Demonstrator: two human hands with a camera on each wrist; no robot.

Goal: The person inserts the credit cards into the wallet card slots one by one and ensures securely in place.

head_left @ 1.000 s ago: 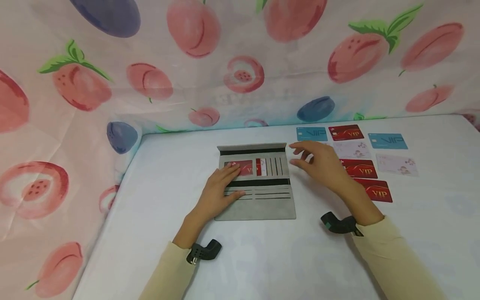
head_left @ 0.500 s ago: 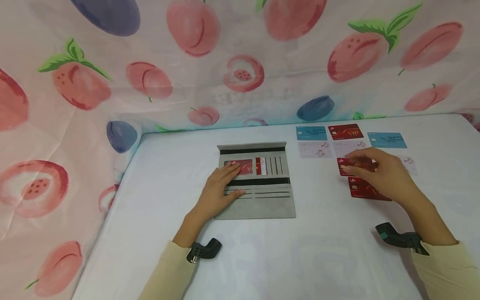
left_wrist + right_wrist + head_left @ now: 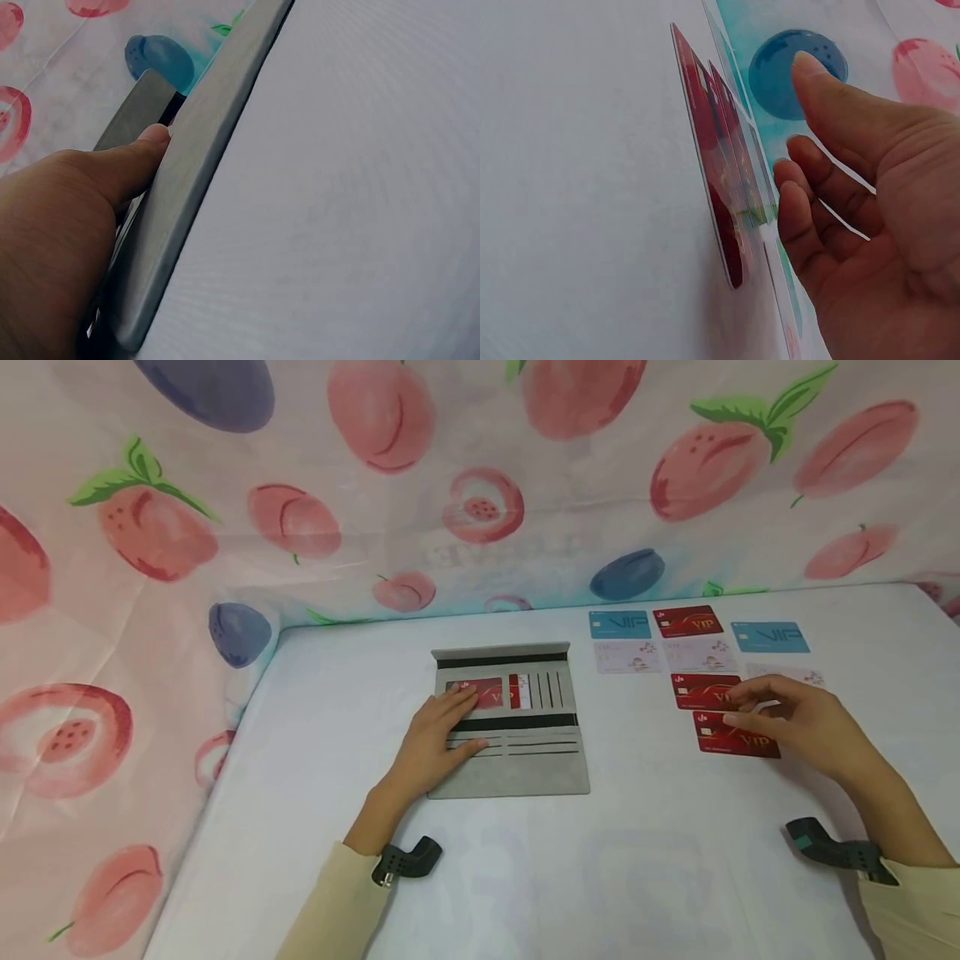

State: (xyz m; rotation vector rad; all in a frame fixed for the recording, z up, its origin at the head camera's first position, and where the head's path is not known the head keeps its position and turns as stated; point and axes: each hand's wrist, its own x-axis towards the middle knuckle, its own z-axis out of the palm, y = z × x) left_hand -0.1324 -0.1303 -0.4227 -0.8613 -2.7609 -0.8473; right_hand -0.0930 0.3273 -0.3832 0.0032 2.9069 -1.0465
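A grey card wallet [image 3: 517, 781] lies unfolded on the white table, a red VIP card [image 3: 491, 693] showing in its upper left part. Beside that card, a narrow red-and-white strip [image 3: 517, 691] shows at the slots. My left hand [image 3: 427, 739] rests on the wallet's left side, its fingertips over the red card and thumb across the lower slots. Over at the right, my right hand [image 3: 810, 722] hovers with loosely bent fingers and thumb apart, holding nothing. Its fingertips overlap the lower red VIP card [image 3: 727, 743] and the edge of another red VIP card [image 3: 693, 691].
Behind those cards lie blue VIP cards [image 3: 619, 624], a red card [image 3: 687, 621] and pale flowered cards [image 3: 627, 657]. One pale card [image 3: 802, 675] is partly covered by the right hand. A fruit-patterned cloth [image 3: 360, 552] rises behind the table.
My right hand has moved from the wallet's right edge, rightward to the red cards, then slightly further right and down. The left hand stays on the wallet.
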